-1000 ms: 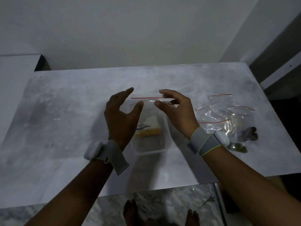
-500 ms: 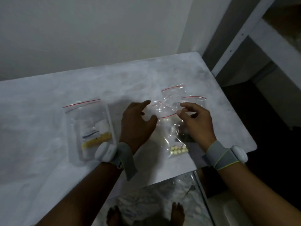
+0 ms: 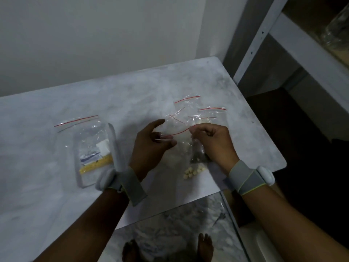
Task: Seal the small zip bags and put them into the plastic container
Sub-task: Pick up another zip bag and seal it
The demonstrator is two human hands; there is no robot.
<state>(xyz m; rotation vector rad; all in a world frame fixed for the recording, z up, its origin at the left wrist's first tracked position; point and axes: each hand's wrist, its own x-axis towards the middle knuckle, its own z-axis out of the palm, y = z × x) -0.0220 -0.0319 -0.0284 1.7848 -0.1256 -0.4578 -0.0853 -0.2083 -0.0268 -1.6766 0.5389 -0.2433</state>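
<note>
Left hand [image 3: 151, 146] and right hand [image 3: 213, 140] pinching opposite ends of a zip bag [image 3: 181, 146] strip near the counter [image 3: 56, 195] right edge; plastic container [image 3: 115, 148] leftward.

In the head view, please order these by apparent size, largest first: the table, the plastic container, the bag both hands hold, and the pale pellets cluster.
1. table
2. plastic container
3. bag both hands hold: its clear edges are hard to trace, so ranks 2 and 3 are unsure
4. pale pellets cluster
</note>
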